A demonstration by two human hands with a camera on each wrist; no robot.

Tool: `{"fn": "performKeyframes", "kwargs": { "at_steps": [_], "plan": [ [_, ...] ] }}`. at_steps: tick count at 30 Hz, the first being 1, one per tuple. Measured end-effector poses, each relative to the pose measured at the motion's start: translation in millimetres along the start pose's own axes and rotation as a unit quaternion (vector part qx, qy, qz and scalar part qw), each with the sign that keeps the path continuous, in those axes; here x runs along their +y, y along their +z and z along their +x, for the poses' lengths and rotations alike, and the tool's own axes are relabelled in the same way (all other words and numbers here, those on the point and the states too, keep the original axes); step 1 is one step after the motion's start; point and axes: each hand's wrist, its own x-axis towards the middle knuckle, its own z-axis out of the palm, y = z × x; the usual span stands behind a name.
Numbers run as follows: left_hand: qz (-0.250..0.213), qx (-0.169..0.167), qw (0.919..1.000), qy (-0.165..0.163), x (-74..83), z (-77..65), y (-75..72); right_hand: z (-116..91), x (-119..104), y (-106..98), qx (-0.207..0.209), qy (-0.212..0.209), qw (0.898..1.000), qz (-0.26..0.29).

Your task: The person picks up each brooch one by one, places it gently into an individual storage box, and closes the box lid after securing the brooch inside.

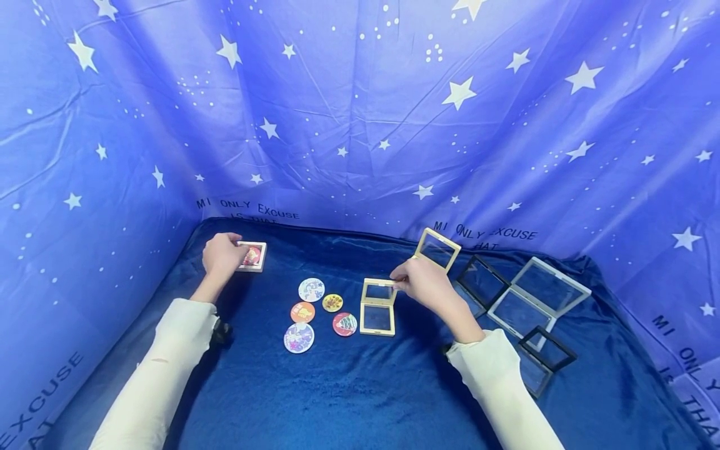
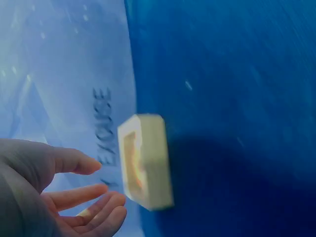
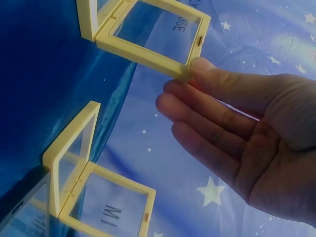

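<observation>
A closed cream display frame (image 1: 257,269) with a round red badge inside lies at the far left of the blue cloth. Beside it in the left wrist view, my left hand (image 2: 74,187) has loosely extended fingers, with the thumb apart from the others. The right hand (image 1: 424,282) pinches a corner of the lid of a hinged yellow display frame (image 3: 143,59) between thumb and forefinger. That frame stands unfolded, its lower half on the cloth and its lid raised. Several round badges (image 1: 299,338) lie just left of it, printed in white, orange, yellow, red and purple.
Behind my right hand stands another unfolded yellow frame (image 3: 54,163). Farther right are a black frame (image 1: 502,289), a large white frame (image 1: 574,285) and a smaller black frame (image 1: 562,362), all unfolded and close together. A star-printed curtain (image 1: 360,112) rises behind the cloth.
</observation>
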Motion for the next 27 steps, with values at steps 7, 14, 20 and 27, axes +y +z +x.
{"fn": "performKeyframes", "kwargs": {
  "at_steps": [7,14,20,27],
  "plan": [
    [-0.010,-0.023,0.9916,0.127,40.7,-19.2,7.9,2,6,1,-0.007,0.009,1.000,0.023],
    [-0.052,-0.066,0.9697,0.229,76.8,-49.1,22.4,3,7,3,-0.010,0.030,0.998,0.052],
    [-0.036,-0.132,0.9536,0.268,97.4,-75.4,32.7,2,9,5,-0.008,0.028,0.997,0.074],
    [-0.012,-0.194,0.9269,0.321,106.4,-95.0,41.6,-1,10,7,-0.006,0.025,0.995,0.098]
  ]
}}
